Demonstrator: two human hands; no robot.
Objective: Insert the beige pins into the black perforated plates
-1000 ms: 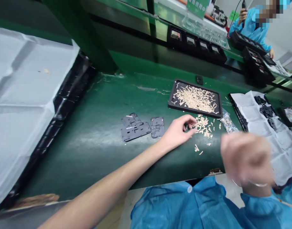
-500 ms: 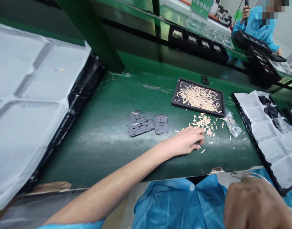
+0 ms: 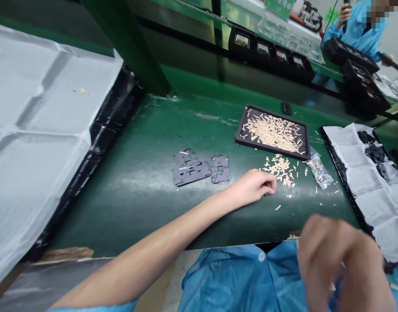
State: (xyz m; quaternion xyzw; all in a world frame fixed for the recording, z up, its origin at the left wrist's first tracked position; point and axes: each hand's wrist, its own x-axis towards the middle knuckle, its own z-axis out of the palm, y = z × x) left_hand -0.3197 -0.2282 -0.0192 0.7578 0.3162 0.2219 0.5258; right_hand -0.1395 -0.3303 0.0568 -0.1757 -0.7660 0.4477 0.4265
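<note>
My left hand [image 3: 259, 186] rests on the green bench with its fingers curled closed; what they hold, if anything, is hidden. Just beyond it lies a loose heap of small pale strips [image 3: 280, 169]. More strips fill a shallow black tray [image 3: 239, 139] behind the heap. Left of my wrist lie a flat dark plastic part [image 3: 220, 169] and a small overlapping stack of similar parts [image 3: 191, 173]. My right hand [image 3: 338, 255] is raised close to the camera at lower right, blurred, its fingers bent inward in a pinch. Whatever sits between them cannot be made out.
A clear plastic bag [image 3: 320, 170] lies right of the heap. White-lined trays stand at left [image 3: 56, 173] and right [image 3: 368, 173], the right one holding black parts. A green post [image 3: 127, 47] rises at back left. Across the shelf, a person in blue [image 3: 364, 34] works.
My right hand has risen and moved a little left over the bench edge. My left hand's fingers have curled in tighter, and the strip seen at its fingertips is now hidden.
</note>
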